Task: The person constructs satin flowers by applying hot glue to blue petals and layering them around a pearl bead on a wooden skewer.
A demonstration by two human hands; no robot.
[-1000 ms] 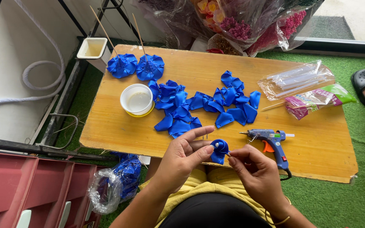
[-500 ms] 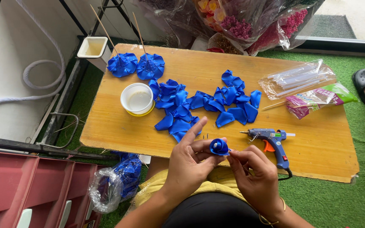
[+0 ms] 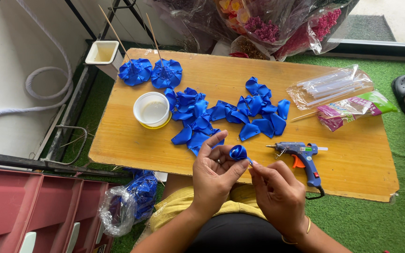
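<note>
Two hands meet over the near edge of the counter [image 3: 132, 150]: the left hand [image 3: 216, 175] pinches a small rolled blue ribbon bud [image 3: 238, 152] between thumb and fingers, steadying it, while the right hand [image 3: 277, 189] pinches its lower end. Loose blue petals [image 3: 230, 115] lie just beyond the fingertips, a glue gun [image 3: 301, 154] just right of the right hand, within reach.

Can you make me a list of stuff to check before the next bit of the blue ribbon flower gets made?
1. Rolled blue ribbon bud pinched in left hand: ok.
2. Right hand fingertips touching the bud's lower edge: ok.
3. Blue glue gun lying within reach, right of the hands: ok.
4. Glue gun hot: cannot tell.
5. Loose blue ribbon petals ready on the wooden table: ok.
6. Clear bag of glue sticks on table: ok.
</note>
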